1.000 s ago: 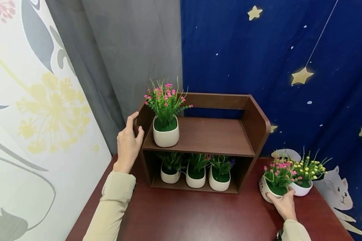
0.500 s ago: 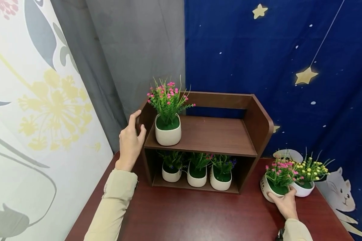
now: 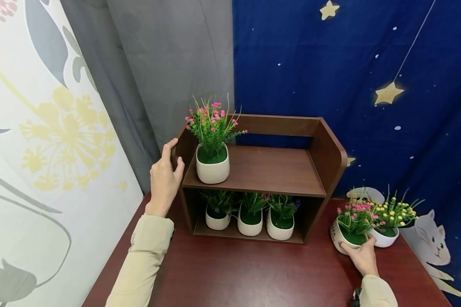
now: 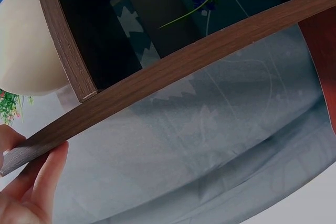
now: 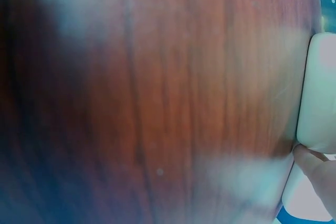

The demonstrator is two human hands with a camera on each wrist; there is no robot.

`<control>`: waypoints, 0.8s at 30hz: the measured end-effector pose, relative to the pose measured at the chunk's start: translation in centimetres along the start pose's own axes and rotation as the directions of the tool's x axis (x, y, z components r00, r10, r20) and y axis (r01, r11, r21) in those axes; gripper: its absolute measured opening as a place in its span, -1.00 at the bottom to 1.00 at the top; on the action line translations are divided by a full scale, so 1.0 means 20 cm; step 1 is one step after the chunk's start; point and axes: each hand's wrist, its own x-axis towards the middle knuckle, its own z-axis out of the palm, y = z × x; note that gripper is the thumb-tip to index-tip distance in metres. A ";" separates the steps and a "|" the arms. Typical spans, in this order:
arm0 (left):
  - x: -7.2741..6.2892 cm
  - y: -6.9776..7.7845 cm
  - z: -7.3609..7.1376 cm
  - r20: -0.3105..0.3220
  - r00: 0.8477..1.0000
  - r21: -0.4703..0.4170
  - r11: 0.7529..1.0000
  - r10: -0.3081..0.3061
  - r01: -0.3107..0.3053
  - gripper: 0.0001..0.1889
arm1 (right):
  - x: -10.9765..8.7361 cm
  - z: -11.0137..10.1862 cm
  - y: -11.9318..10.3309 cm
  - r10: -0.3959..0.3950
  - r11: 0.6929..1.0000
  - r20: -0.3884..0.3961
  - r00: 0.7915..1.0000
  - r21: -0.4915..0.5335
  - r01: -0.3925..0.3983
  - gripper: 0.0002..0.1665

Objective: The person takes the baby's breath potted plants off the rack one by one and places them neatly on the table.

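Note:
In the head view, my left hand holds the left side panel of a small dark-brown wooden shelf. Its thumb and fingers pinch the panel from both faces in the left wrist view. Over on the right, my right hand grips a white pot of pink flowers, thumb on the near side. That pot stands on the table with lettering on its left side. Its pale wall shows at the right edge of the right wrist view.
A pink-flowered pot stands at the left of the upper shelf. Below it, several potted plants line the lower compartment, among them one white pot. A yellow-flowered pot is close behind the held one. Curtains hang behind the dark-red table.

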 end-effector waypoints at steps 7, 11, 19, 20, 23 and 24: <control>-0.01 0.00 -0.01 -0.002 1.000 0.001 1.000 0.004 -0.004 -0.50 | 0.01 0.00 0.00 0.005 1.000 0.003 1.000 -0.003 -0.005 0.20; 0.00 0.01 0.00 -0.009 1.000 -0.005 1.000 0.011 -0.011 -0.49 | 0.02 0.00 -0.01 -0.001 1.000 0.014 1.000 -0.004 0.001 0.19; 0.01 0.00 -0.01 -0.009 1.000 -0.005 1.000 0.004 -0.004 -0.48 | 0.03 0.02 -0.01 -0.014 1.000 0.024 1.000 -0.009 0.015 0.21; 0.01 0.00 -0.01 -0.006 1.000 -0.007 1.000 0.004 -0.004 -0.49 | 0.03 0.02 0.00 -0.013 1.000 0.020 1.000 -0.016 0.013 0.21; 0.01 0.00 0.00 -0.002 1.000 -0.009 1.000 0.001 -0.001 -0.49 | 0.03 0.01 0.00 -0.013 0.999 0.022 1.000 -0.038 0.014 0.21; 0.01 0.00 0.00 -0.003 1.000 -0.010 1.000 0.003 -0.003 -0.49 | 0.03 0.01 0.00 -0.012 0.999 0.023 1.000 -0.041 0.013 0.21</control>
